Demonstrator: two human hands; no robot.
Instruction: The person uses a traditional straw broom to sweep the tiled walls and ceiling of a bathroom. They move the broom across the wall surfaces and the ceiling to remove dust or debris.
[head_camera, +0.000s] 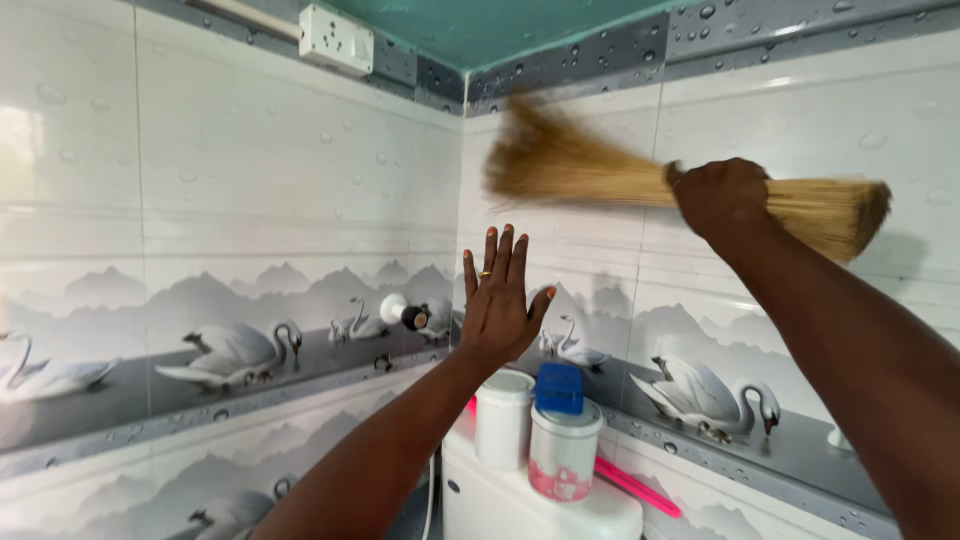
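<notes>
The right hand (722, 195) is raised high toward the tiled corner, its forearm running up from the lower right edge of the view. The fingers are wrapped tight round a straw broom (640, 180), gripping the bundle of bristles partway along its length, with the back of the hand turned to the camera.

The broom's long axis lies close to level, tilted slightly so that the left end sits higher. Its loose, fanned sweeping end points left toward the corner where the two walls meet and shows blurred; its cut butt end sticks out to the right of the fist, in front of the right-hand wall (800, 110). So the broom passes through the hand, most of it lying to the left of the fist and a shorter part to the right.

The left hand (498, 300) is lifted in the middle of the view, palm away from the camera, fingers straight up and slightly spread, thumb out to the right. It holds nothing and sits below the broom's sweeping end, apart from it. A ring (485, 273) shows on one finger.

Below the left hand, a white toilet cistern (520, 500) carries a white jar (503, 418) and a lidded tub (564, 450) with a blue block (559, 388) on its lid.
</notes>
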